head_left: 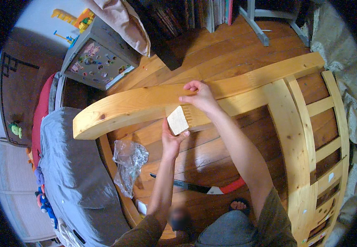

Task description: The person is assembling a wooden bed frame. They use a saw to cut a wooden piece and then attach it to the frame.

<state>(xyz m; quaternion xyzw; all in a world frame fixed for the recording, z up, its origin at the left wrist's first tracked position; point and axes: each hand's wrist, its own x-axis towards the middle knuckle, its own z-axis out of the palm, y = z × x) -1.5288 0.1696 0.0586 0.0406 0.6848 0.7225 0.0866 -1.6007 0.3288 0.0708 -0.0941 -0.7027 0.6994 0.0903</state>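
My left hand [171, 142] is closed around the pale, squared end of a wooden rail [177, 120], thumb on one edge and fingers on the other. Dark finger-joint marks run along the rail beside that end. Just above it, my right hand [201, 96] is raised over a thick curved wooden beam [141, 95], its fingers bent and thumb apart with nothing visible between them. On the floor below my forearms lies a hand saw [195, 187] with a red handle and dark blade.
A slatted wooden frame [298, 164] stands at the right. A crumpled clear plastic bag [130, 162] lies left of my left forearm, by a grey-covered bed [77, 168]. A stickered grey cabinet [100, 57] is at the far left. Near my knee is my sandalled foot [239, 204].
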